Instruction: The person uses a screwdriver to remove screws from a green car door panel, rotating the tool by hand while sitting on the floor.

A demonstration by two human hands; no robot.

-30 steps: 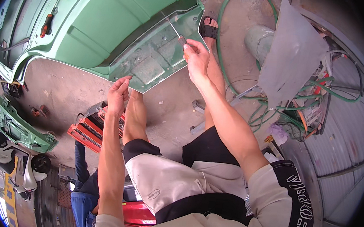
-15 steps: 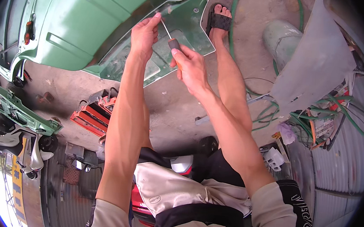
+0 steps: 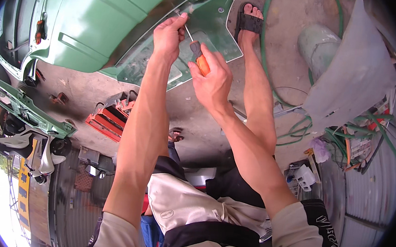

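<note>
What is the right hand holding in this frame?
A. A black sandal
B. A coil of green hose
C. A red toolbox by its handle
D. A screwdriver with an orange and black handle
D. The right hand is wrapped around the orange and black handle of a screwdriver, whose thin shaft runs up to the fingertips of the left hand at the green car panel.

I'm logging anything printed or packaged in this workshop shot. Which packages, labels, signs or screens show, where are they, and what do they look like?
Yellow sign board: far lower left, tall narrow strip with dark markings.
Small oval label: on the pale shorts, white with dark edge.
Sleeve print: right black sleeve, white lettering.
White containers: lower right on the floor, small and boxy.
No screens visible.
</note>
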